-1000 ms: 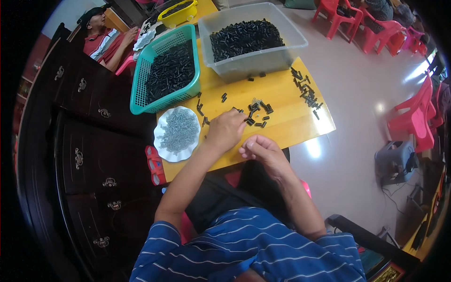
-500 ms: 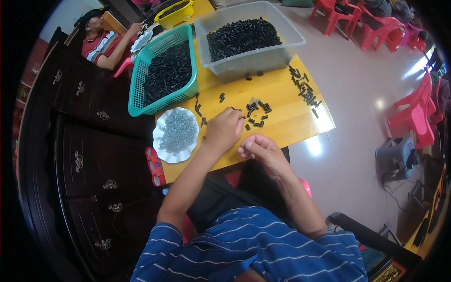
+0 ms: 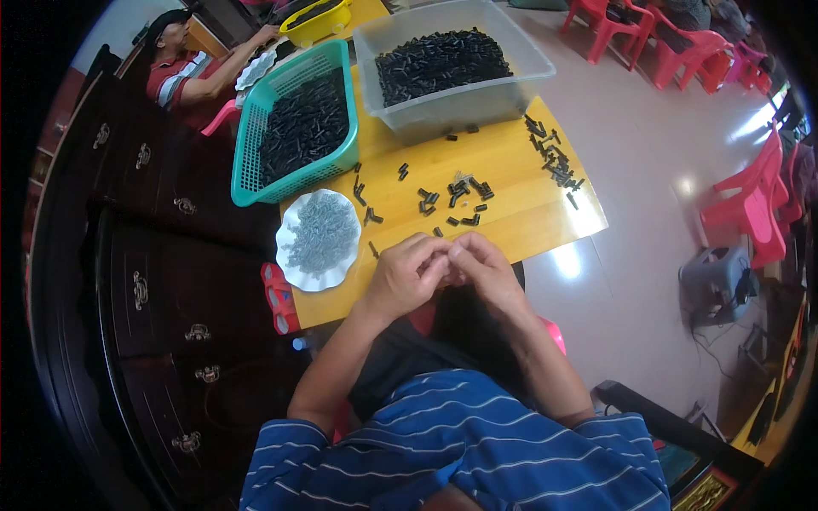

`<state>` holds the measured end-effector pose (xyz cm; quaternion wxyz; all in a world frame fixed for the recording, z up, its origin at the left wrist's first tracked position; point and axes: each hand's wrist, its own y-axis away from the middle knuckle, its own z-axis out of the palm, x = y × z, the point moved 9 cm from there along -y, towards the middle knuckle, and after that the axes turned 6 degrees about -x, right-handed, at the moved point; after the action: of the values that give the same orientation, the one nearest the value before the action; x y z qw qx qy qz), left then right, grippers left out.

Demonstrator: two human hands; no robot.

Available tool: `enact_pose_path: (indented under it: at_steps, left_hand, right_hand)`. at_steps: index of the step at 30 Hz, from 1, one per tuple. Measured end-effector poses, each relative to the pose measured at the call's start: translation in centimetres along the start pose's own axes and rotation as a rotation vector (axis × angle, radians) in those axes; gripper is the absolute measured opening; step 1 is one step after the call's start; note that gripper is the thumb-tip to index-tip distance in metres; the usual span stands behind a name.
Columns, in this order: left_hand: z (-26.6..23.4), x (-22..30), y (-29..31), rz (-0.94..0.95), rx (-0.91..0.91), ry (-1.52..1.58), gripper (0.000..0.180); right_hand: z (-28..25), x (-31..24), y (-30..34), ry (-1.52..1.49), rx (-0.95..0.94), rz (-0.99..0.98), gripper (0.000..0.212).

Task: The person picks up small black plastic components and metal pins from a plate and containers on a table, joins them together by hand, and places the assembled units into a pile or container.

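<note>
My left hand (image 3: 409,274) and my right hand (image 3: 484,271) meet at the near edge of the yellow table (image 3: 520,226). Both are closed, fingertips pressed together; whatever they pinch is hidden behind the fingers. Just beyond them lie loose short black tubes (image 3: 457,194), with a few small clear pieces (image 3: 463,178) among them. Left of my left hand, a white wavy-rimmed plate (image 3: 285,271) holds a heap of small clear pieces (image 3: 320,238). More black parts (image 3: 554,157) are scattered near the table's right edge.
A green basket (image 3: 242,175) and a translucent bin (image 3: 460,111), both full of black parts, stand at the back. Dark drawers (image 3: 162,281) line the left. Another person (image 3: 192,77) sits at far left, beside a yellow basin (image 3: 317,32). Red chairs (image 3: 750,200) stand to the right.
My left hand has come back from the loose black tubes toward me and now touches my right hand. My right hand has shifted slightly, its fingers meeting the left's.
</note>
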<state>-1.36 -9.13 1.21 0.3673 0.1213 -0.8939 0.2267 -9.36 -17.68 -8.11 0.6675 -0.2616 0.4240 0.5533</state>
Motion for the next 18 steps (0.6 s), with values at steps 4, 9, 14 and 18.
enact_pose_path:
  at_steps: [4,9,14,18]
  left_hand:
    - [-0.6,-3.3,0.7,-0.211,0.076,-0.071,0.024]
    - [0.7,-4.9,0.5,-0.126,0.072,-0.269,0.03]
    - [1.7,-3.8,-1.0,-0.058,0.114,-0.276,0.03]
    - [2.4,-3.5,-1.8,-0.114,0.111,-0.302,0.025]
  right_hand:
    - [-1.3,-1.4,0.3,-0.022,0.121,-0.06,0.019]
    - [-2.5,-2.4,0.7,-0.13,0.258,-0.089,0.02]
    - [-3.1,-2.6,0.9,-0.235,0.311,-0.13,0.017]
    - [-3.0,-2.5,0.9,-0.249,0.3,-0.118,0.017]
